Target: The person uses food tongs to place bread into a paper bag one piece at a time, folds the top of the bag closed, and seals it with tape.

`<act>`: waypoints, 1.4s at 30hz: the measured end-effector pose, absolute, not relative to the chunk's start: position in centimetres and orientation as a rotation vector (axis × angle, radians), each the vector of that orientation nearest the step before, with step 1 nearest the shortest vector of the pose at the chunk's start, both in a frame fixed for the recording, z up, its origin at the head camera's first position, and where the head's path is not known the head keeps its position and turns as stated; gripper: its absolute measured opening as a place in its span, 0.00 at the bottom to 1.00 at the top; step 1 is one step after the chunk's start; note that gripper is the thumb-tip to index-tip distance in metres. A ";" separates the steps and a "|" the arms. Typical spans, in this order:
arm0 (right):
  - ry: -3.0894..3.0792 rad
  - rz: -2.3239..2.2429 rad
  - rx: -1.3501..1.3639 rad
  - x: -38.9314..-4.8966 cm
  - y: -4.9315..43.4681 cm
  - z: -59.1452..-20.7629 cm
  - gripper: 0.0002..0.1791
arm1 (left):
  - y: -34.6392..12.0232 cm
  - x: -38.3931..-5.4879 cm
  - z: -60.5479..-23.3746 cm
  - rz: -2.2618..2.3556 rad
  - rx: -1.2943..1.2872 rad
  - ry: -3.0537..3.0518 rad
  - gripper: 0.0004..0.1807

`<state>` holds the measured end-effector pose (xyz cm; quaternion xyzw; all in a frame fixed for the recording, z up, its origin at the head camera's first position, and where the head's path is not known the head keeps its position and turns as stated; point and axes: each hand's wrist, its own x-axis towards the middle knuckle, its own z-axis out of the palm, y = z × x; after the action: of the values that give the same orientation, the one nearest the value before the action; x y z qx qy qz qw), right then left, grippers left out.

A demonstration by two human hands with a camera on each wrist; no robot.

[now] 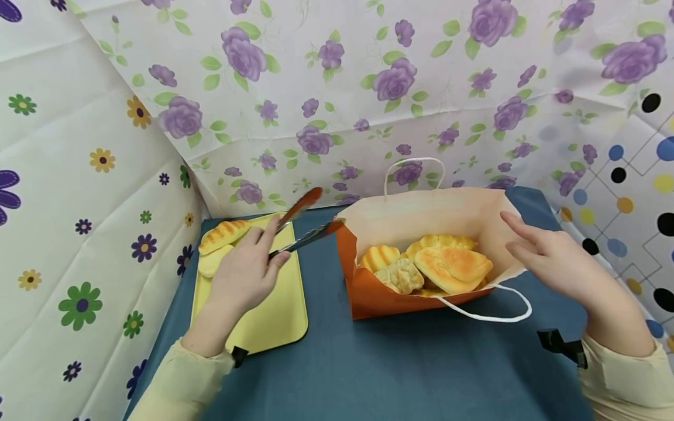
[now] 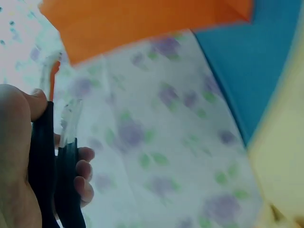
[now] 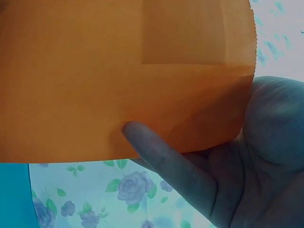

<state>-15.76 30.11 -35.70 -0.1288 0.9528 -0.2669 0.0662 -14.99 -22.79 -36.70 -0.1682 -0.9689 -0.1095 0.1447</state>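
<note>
My left hand [image 1: 244, 275] holds a pair of tongs [image 1: 310, 234] by their black handles [image 2: 42, 156], over the yellow tray [image 1: 263, 327]. The two metal arms are spread, and nothing is between their tips; the lower tip reaches the left edge of an orange paper bag [image 1: 363, 292]. At the bag's right rim, my right hand [image 1: 553, 260] grips the paper side, with fingers on both faces of it. A finger [image 3: 161, 156] lies along the orange outer face in the right wrist view. Inside the bag sit several breads [image 1: 453, 269], golden and pale.
Two breads [image 1: 223, 234] lie at the tray's back left corner, partly behind the left hand. White rope handles [image 1: 505, 318] stand at the bag's back and hang over its front. Blue cloth [image 1: 368, 374] covers the table; a floral sheet [image 1: 316, 88] hangs behind.
</note>
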 end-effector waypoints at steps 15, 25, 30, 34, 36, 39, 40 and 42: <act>2.891 -0.782 -0.369 -15.6 30.2 -35.3 0.36 | -37.5 -16.6 -40.6 -0.308 0.070 -3.059 0.43; 2.896 -0.793 -0.371 -15.6 30.3 -35.4 0.35 | -41.8 -18.2 -41.9 -0.274 0.308 -3.236 0.46; 2.892 -0.798 -0.373 -15.6 30.3 -35.5 0.35 | -42.8 -19.4 -42.5 -0.239 0.310 -3.300 0.45; 2.883 -0.801 -0.370 -15.7 30.2 -35.6 0.36 | -43.5 -20.3 -43.0 -0.212 0.260 -3.348 0.44; 2.886 -0.805 -0.374 -15.7 30.2 -35.6 0.35 | -43.6 -20.7 -43.2 -0.206 0.251 -3.370 0.44; 2.888 -0.813 -0.382 -15.7 30.1 -35.6 0.35 | -43.8 -21.0 -43.1 -0.197 0.235 -3.401 0.43; 2.887 -0.817 -0.383 -15.7 30.1 -35.6 0.35 | -43.8 -21.1 -43.1 -0.198 0.233 -3.411 0.43; 2.884 -0.821 -0.382 -15.7 30.1 -35.6 0.35 | -43.8 -21.3 -43.0 -0.206 0.225 -3.431 0.43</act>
<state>-15.73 30.06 -35.59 -0.1260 0.9525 -0.2710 0.0594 -21.25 -43.81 -42.95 0.0645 -0.9847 -0.0592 -0.1509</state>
